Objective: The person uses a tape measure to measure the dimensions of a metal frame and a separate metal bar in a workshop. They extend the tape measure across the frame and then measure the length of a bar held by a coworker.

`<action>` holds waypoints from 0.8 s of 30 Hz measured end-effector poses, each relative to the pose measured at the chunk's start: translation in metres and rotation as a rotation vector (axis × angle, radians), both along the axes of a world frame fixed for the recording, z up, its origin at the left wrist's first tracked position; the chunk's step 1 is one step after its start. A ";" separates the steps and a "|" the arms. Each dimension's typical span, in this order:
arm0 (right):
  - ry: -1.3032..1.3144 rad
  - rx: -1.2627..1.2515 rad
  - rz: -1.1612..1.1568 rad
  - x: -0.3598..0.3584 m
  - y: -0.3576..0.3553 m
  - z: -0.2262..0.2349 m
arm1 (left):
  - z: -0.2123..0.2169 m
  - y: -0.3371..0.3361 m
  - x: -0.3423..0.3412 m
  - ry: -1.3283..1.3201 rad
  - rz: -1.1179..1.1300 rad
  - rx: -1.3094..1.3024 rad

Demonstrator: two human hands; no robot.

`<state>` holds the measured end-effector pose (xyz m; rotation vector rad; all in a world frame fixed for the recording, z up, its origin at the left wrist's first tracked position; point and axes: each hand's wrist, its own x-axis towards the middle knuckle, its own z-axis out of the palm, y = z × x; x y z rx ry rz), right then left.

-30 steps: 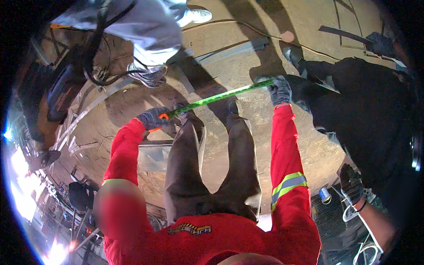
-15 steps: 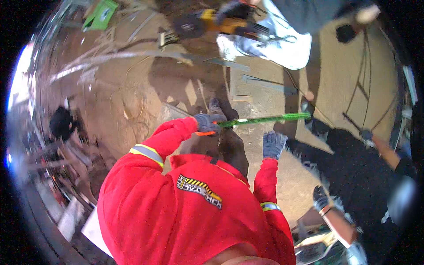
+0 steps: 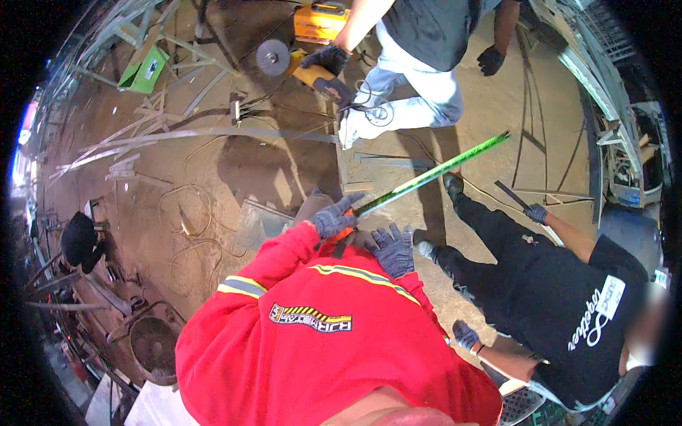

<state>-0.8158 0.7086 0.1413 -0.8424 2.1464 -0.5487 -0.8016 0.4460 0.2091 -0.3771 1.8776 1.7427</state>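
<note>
My left hand (image 3: pixel 332 218), in a grey glove, is closed round the orange handle of a long, straight green tool (image 3: pixel 433 172). The tool slants up to the right, away from my body; what kind it is I cannot make out. My right hand (image 3: pixel 393 251), also gloved, is held close before my chest with its fingers spread and nothing in it. It is just below the tool, apart from it.
Ahead, a person holds a yellow angle grinder (image 3: pixel 312 74) near an orange machine (image 3: pixel 321 21). At right, a person in black holds a dark flat bar (image 3: pixel 511 195). Metal strips (image 3: pixel 394 161), a cable (image 3: pixel 186 213) and a green box (image 3: pixel 145 69) lie on the floor.
The green tool has swung from nearly level to slanting up right. My right hand has moved left toward my chest. The view has shifted, showing more of the person with the grinder.
</note>
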 end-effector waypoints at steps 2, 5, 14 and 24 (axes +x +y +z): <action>-1.083 -0.585 -0.783 0.003 0.003 -0.028 | -0.044 0.027 0.000 0.052 0.101 0.066; -1.584 -0.902 -1.160 -0.043 -0.035 0.036 | -0.059 0.047 -0.045 0.284 0.184 0.110; -1.210 -1.192 -0.859 -0.071 -0.047 0.079 | -0.037 0.089 -0.083 0.208 0.389 0.337; -0.510 -1.001 -0.595 -0.090 -0.016 0.049 | -0.044 0.084 -0.081 0.322 0.342 0.083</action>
